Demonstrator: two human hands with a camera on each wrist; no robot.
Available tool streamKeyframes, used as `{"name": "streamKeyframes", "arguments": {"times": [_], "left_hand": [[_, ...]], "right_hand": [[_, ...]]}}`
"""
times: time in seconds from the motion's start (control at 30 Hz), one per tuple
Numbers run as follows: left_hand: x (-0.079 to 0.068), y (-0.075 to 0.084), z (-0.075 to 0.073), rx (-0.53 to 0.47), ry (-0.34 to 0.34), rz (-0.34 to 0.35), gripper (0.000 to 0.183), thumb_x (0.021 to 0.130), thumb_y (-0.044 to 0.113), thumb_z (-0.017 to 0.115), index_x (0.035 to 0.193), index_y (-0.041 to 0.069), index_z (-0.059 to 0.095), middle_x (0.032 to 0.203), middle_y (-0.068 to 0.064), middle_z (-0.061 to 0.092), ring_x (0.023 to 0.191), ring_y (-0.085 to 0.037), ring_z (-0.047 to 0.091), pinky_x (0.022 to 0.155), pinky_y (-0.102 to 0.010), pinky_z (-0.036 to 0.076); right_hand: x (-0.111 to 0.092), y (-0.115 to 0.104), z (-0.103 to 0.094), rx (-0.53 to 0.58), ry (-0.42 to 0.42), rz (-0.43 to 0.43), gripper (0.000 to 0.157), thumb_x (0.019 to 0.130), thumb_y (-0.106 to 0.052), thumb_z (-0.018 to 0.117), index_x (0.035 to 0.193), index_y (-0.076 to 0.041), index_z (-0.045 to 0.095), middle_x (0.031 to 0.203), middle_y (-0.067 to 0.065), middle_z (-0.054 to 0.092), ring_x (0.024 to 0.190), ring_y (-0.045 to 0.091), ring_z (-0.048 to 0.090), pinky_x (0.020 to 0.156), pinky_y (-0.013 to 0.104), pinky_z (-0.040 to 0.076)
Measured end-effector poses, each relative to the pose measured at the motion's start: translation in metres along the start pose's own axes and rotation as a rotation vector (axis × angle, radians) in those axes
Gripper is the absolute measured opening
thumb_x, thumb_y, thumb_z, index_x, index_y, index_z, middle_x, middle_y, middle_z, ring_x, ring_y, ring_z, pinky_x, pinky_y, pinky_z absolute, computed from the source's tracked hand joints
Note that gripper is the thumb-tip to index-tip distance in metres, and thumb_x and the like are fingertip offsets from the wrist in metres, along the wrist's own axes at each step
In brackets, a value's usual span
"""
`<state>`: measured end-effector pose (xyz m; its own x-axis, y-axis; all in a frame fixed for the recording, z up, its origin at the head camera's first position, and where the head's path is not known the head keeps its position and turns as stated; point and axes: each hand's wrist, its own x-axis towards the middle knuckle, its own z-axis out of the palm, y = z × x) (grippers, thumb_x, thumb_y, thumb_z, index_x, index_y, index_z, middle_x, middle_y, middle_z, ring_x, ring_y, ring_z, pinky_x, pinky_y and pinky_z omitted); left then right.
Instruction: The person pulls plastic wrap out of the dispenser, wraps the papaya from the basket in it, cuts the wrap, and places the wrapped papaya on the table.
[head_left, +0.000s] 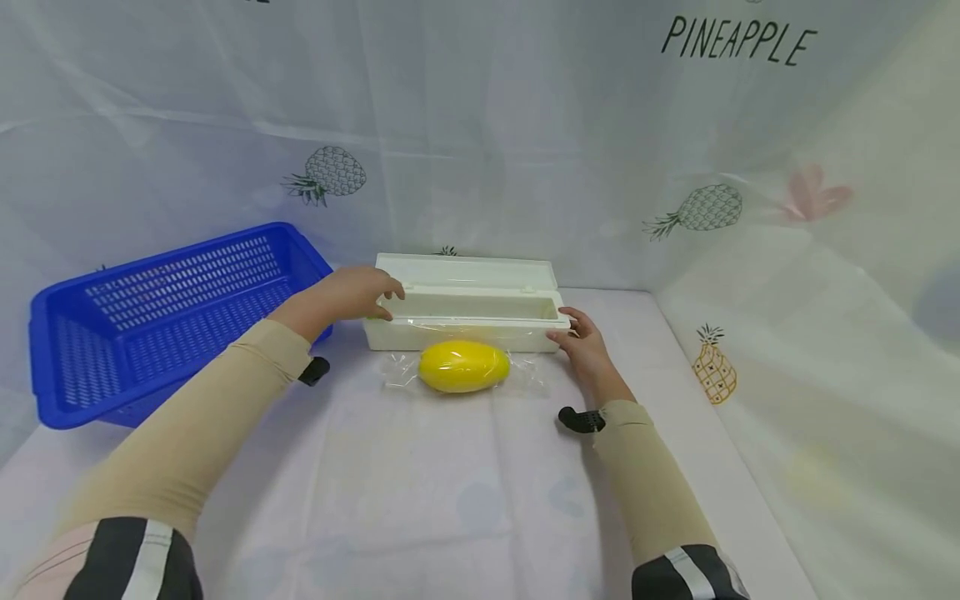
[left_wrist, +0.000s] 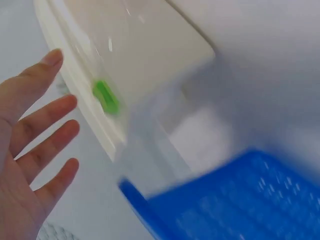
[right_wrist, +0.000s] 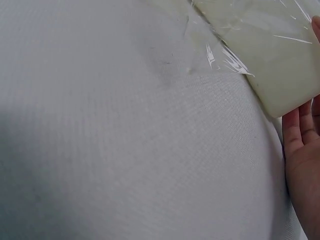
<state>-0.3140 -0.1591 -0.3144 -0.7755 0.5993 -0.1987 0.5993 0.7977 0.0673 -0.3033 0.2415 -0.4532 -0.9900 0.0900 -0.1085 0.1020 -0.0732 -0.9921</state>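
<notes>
A long white plastic wrap dispenser (head_left: 461, 335) lies on the cloth with its lid (head_left: 465, 271) raised at the back. Clear film hangs over its front. Before it lies a yellow oval, fruit-like thing (head_left: 463, 367) with clear film around it. My left hand (head_left: 347, 296) is at the dispenser's left end; the left wrist view shows its fingers spread and apart from the box, near a green slider (left_wrist: 106, 97) on the rim. My right hand (head_left: 588, 350) holds the right end, thumb toward the front and fingers around the end.
A blue perforated basket (head_left: 180, 321) stands on the left, close beside my left forearm. A white cloth (head_left: 420, 500) covers the table. Behind and to the right hang pale curtains (head_left: 487, 167) printed with pineapples.
</notes>
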Motion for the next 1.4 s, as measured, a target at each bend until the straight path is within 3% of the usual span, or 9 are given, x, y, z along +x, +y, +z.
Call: {"name": "streamKeyframes", "arguments": {"times": [0.27,0.43,0.63,0.83,0.97,1.07,1.23,1.4], "left_hand": [[0.031,0.04,0.0,-0.086,0.027,0.082,0.04,0.087,0.018,0.075,0.124,0.01,0.062,0.115,-0.01,0.064,0.106,-0.028,0.058,0.095,-0.044,0.047],[0.045,0.053,0.005,-0.1,0.024,0.111,0.037,0.086,0.016,0.076,0.12,0.011,0.064,0.108,-0.007,0.064,0.1,-0.026,0.058,0.094,-0.041,0.048],[0.056,0.059,0.011,-0.073,0.009,0.11,0.031,0.087,0.019,0.076,0.115,0.013,0.064,0.104,-0.005,0.065,0.096,-0.024,0.059,0.091,-0.039,0.049],[0.06,0.061,0.014,-0.096,0.017,0.101,0.024,0.087,0.012,0.074,0.11,0.013,0.065,0.099,-0.004,0.065,0.092,-0.024,0.059,0.088,-0.037,0.05],[0.062,0.061,0.015,-0.146,0.019,0.08,0.024,0.087,0.011,0.074,0.109,0.013,0.064,0.099,-0.004,0.064,0.093,-0.024,0.058,0.089,-0.037,0.05],[0.062,0.06,0.015,-0.171,0.015,0.064,0.024,0.088,0.011,0.074,0.11,0.013,0.064,0.1,-0.004,0.064,0.094,-0.024,0.058,0.089,-0.036,0.05],[0.06,0.059,0.014,-0.179,0.031,0.038,0.028,0.086,0.012,0.075,0.112,0.012,0.063,0.098,-0.004,0.064,0.092,-0.024,0.058,0.087,-0.036,0.05],[0.06,0.06,0.014,-0.166,0.047,0.046,0.027,0.086,0.012,0.076,0.11,0.01,0.063,0.092,-0.004,0.061,0.086,-0.024,0.056,0.083,-0.036,0.05]], "right_hand": [[0.0,0.0,-0.001,0.007,0.013,-0.002,0.057,0.086,0.004,0.072,0.134,-0.018,0.052,0.131,0.008,0.045,0.102,0.015,0.052,0.082,0.021,0.049],[0.0,0.001,0.0,-0.007,0.007,-0.015,0.057,0.086,0.003,0.071,0.135,-0.017,0.051,0.128,0.007,0.046,0.098,0.013,0.053,0.082,0.022,0.048],[0.0,0.003,0.001,-0.003,0.012,-0.03,0.056,0.086,0.002,0.072,0.135,-0.018,0.052,0.134,0.009,0.045,0.097,0.013,0.053,0.079,0.021,0.047],[-0.002,0.001,0.002,-0.021,0.012,-0.015,0.06,0.087,0.0,0.072,0.139,-0.019,0.05,0.142,0.009,0.043,0.102,0.014,0.052,0.08,0.022,0.047],[-0.004,-0.006,-0.005,-0.121,-0.027,-0.029,0.063,0.087,-0.004,0.073,0.144,-0.019,0.048,0.143,0.009,0.041,0.104,0.015,0.052,0.08,0.022,0.049],[-0.007,-0.015,-0.012,-0.181,-0.053,-0.066,0.065,0.088,-0.005,0.073,0.146,-0.017,0.046,0.145,0.012,0.04,0.109,0.019,0.05,0.081,0.022,0.049],[-0.01,-0.041,-0.018,-0.181,-0.054,-0.173,0.065,0.088,-0.002,0.07,0.147,-0.013,0.044,0.147,0.014,0.04,0.122,0.028,0.041,0.09,0.026,0.043],[-0.014,-0.071,-0.011,-0.33,-0.097,-0.254,0.064,0.086,-0.008,0.075,0.144,-0.014,0.047,0.141,0.009,0.047,0.123,0.028,0.042,0.097,0.033,0.042]]}}
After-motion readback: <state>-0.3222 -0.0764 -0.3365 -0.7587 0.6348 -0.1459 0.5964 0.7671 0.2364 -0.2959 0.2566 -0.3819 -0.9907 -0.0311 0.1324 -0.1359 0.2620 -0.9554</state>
